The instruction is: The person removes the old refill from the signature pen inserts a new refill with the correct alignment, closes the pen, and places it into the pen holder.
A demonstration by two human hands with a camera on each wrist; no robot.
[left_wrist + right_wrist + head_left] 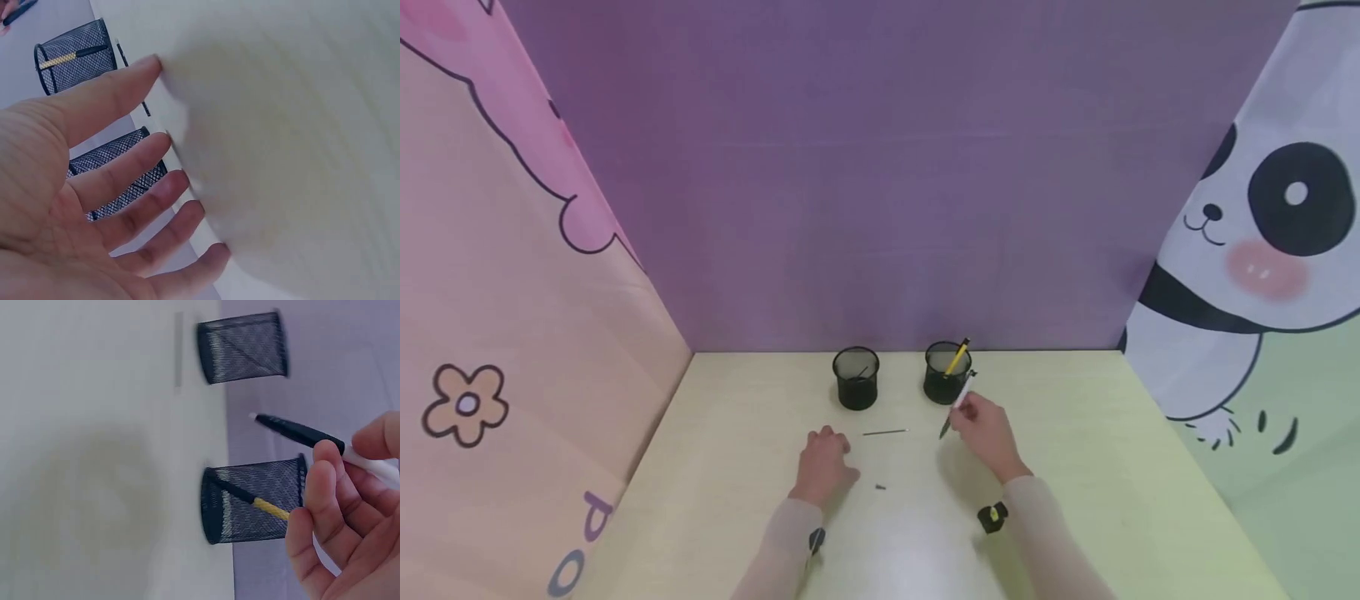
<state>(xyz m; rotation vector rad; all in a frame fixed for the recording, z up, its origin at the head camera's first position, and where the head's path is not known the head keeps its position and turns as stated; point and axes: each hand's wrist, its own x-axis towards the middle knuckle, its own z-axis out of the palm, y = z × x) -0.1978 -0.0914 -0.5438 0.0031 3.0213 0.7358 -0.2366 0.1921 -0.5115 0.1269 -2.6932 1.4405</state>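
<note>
My right hand [991, 433] pinches a white pen [964, 390] with a black grip section between thumb and fingers, in front of the right mesh cup. The pen's pale tip points down toward the table in the head view. In the right wrist view the black grip [300, 432] sticks out past the fingertips. My left hand [822, 467] is low over the table, fingers spread and slightly bent, holding nothing. Between the hands lie a thin dark rod [885, 432], like a pen refill, and a small dark piece [881, 487] closer to me.
Two black mesh pen cups stand near the table's back edge. The right cup [942, 387] holds a yellow and black pen [957, 358]; the left cup [857, 395] holds a thin dark stick [862, 372]. A purple backdrop [895, 208] rises behind, with printed panels at both sides.
</note>
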